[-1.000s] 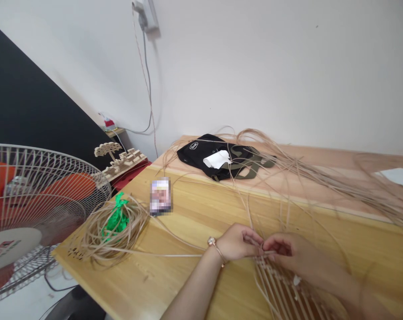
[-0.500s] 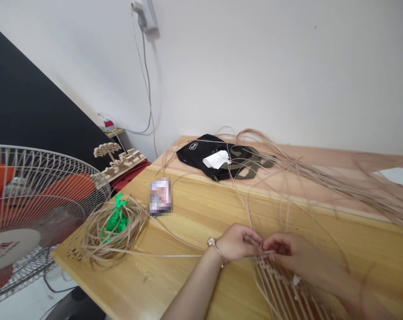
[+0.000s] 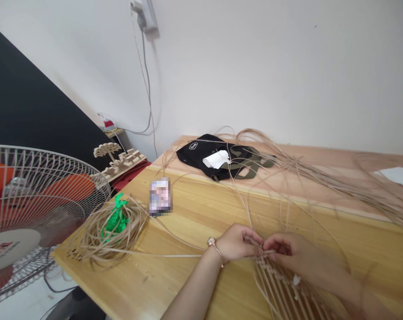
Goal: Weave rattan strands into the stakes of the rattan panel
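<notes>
At the upper edge of a partly woven rattan piece (image 3: 283, 289), my two hands meet. My left hand (image 3: 238, 242), with a bracelet at the wrist, pinches a thin rattan strand. Close beside it, my right hand (image 3: 286, 251) has thumb and forefinger closed on a strand at the same edge. One long rattan strand (image 3: 168, 256) runs from under my left wrist back to a loose rattan coil (image 3: 121, 240) tied with green plastic. Loose strands stick up past my fingers, and the exact crossing between the fingertips is hidden.
A fan (image 3: 38, 222) stands left of the wooden table (image 3: 148, 284). A black bag (image 3: 201, 151) with white paper (image 3: 216, 159) on it lies at the back. A bundle of long strands (image 3: 335, 184) stretches to the right. A blurred-out flat item (image 3: 160, 195) lies near the coil.
</notes>
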The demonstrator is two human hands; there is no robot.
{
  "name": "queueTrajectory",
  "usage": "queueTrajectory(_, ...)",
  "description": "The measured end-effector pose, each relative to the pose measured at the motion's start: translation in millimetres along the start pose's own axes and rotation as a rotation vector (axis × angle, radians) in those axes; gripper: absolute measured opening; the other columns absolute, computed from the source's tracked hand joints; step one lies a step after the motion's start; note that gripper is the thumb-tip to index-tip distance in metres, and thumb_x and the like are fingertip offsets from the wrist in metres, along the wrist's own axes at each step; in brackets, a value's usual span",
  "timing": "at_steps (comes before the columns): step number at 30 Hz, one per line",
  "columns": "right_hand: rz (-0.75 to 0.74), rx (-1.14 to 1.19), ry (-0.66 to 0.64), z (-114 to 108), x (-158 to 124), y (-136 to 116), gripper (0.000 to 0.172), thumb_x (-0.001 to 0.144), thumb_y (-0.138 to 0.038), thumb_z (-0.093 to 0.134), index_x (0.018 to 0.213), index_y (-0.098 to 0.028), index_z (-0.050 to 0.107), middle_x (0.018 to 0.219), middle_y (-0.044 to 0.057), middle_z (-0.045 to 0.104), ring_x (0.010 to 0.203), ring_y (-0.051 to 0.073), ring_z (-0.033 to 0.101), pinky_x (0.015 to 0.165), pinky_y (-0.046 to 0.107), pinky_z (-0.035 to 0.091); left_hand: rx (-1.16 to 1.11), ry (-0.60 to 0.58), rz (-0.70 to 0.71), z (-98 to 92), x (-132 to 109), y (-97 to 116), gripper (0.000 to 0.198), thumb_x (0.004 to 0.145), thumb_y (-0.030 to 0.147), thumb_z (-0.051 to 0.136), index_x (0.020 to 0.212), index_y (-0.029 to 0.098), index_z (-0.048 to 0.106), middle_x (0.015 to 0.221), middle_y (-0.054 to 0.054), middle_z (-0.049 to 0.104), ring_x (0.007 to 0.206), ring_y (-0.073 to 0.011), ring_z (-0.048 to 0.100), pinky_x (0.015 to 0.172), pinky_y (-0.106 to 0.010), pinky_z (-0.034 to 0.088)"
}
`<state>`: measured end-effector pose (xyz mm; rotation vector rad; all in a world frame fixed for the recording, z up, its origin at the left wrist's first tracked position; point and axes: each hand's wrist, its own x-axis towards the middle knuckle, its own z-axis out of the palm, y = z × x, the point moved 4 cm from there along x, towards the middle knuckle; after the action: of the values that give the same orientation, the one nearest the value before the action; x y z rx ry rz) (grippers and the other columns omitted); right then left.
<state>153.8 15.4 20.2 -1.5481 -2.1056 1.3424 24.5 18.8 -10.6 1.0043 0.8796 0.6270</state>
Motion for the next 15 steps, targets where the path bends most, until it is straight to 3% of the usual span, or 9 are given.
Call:
queueTrajectory(9,-0.017,0.012,-0.015,1.7,1.4,0.0,0.015,0.071,-0.027,0.051,0.074,-0.016,0.061,0.055,-0.001,0.052,0.049,0.009,0.042,0.046,0.02,0.03,0.003,-0.002,0.004,-0.9,1.1,-2.5,0.05,0.037,0.036,0.074,0.076,0.006,0.062,0.066,-0.004,0.057,0.058,-0.008,0.048,0.063,-0.026,0.038)
queueTrajectory(15,0.02,-0.104,0.041,-5.3,-6.2,-3.9,0.017,0.07,-0.031,0.051,0.074,-0.018,0.061,0.062,0.002,0.059,0.055,0.013,0.051,0.05,0.023,0.035,0.027,0.001,0.013,-1.1,1.5,-2.0,0.05,0.038,0.036,0.074,0.077,0.007,0.063,0.067,-0.005,0.059,0.058,-0.0087,0.05,0.062,-0.025,0.039)
